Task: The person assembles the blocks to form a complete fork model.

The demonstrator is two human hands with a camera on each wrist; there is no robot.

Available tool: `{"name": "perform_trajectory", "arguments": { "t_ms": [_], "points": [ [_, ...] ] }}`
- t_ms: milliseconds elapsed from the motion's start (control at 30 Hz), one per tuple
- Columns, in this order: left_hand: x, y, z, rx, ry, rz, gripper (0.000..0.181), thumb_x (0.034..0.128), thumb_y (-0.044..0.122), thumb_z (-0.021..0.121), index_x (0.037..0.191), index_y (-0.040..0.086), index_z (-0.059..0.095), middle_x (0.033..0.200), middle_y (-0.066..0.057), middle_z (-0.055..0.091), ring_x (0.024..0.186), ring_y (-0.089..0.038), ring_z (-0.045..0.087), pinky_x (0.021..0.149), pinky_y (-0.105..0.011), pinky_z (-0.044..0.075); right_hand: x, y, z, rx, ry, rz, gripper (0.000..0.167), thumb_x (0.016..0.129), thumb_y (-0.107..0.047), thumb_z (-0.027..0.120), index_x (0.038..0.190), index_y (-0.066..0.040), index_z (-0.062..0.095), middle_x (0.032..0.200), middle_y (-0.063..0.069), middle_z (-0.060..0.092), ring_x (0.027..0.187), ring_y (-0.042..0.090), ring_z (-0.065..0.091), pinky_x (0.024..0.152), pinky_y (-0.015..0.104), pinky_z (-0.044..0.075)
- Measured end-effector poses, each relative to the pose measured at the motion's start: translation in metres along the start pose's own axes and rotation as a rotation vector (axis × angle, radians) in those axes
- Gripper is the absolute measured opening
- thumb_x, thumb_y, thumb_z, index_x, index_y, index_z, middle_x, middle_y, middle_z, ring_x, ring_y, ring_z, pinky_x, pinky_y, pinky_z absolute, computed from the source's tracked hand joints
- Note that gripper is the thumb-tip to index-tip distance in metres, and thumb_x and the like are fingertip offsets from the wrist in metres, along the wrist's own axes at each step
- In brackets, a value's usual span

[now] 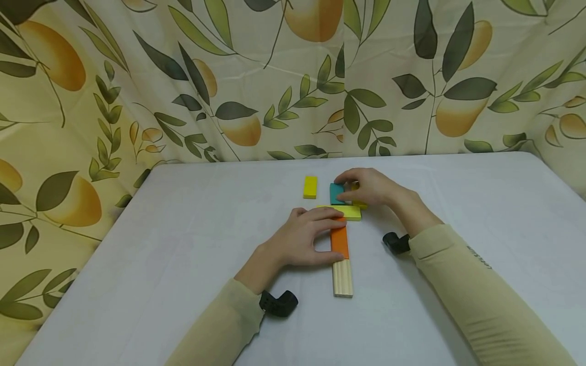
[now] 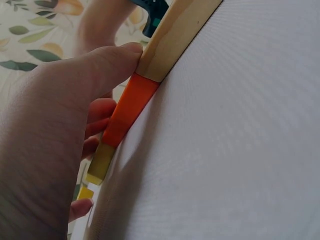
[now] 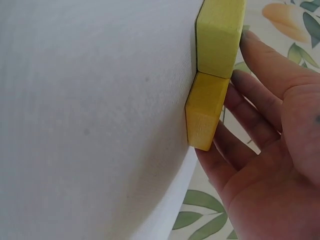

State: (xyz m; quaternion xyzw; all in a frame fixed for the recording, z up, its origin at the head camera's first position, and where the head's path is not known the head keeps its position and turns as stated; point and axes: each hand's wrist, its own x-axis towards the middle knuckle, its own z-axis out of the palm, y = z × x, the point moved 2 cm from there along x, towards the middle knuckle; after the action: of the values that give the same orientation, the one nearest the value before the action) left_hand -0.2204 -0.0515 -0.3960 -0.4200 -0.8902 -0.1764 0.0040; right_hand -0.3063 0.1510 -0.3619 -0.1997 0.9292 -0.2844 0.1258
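In the head view, a wooden block [image 1: 342, 280], an orange block [image 1: 340, 241] and a lime block [image 1: 353, 213] laid crosswise form a T. Beyond the lime block are a teal block [image 1: 336, 192] and a yellow block [image 1: 361, 205], partly covered. My left hand [image 1: 299, 239] rests spread on the row, its thumb by the seam of wooden block [image 2: 175, 42] and orange block [image 2: 131, 107], fingertips near the lime block. My right hand [image 1: 377, 189] pinches the teal block between thumb and finger. Its fingers are beside the yellow block [image 3: 206, 107] in the right wrist view, where teal is hidden.
Another yellow block [image 1: 310, 187] lies apart, left of the teal one. A white cloth [image 1: 183, 264] covers the table, and a fruit-patterned curtain [image 1: 293, 91] hangs behind its far edge. Dark wrist devices sit under both sleeves' cuffs.
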Motion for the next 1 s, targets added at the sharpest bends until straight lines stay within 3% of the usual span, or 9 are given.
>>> {"name": "perform_trajectory", "arguments": {
  "t_ms": [1000],
  "points": [
    [-0.0001, -0.0001, -0.0009, -0.007, 0.003, 0.007, 0.065, 0.0891, 0.059, 0.066, 0.143, 0.023, 0.060, 0.150, 0.009, 0.048, 0.139, -0.004, 0.035, 0.104, -0.046, 0.031, -0.0010, -0.0031, 0.0000, -0.009, -0.008, -0.013, 0.048, 0.093, -0.028, 0.075, 0.134, -0.007, 0.064, 0.136, 0.017, 0.059, 0.123, 0.034, 0.049, 0.110, 0.056, 0.033]
  ]
}}
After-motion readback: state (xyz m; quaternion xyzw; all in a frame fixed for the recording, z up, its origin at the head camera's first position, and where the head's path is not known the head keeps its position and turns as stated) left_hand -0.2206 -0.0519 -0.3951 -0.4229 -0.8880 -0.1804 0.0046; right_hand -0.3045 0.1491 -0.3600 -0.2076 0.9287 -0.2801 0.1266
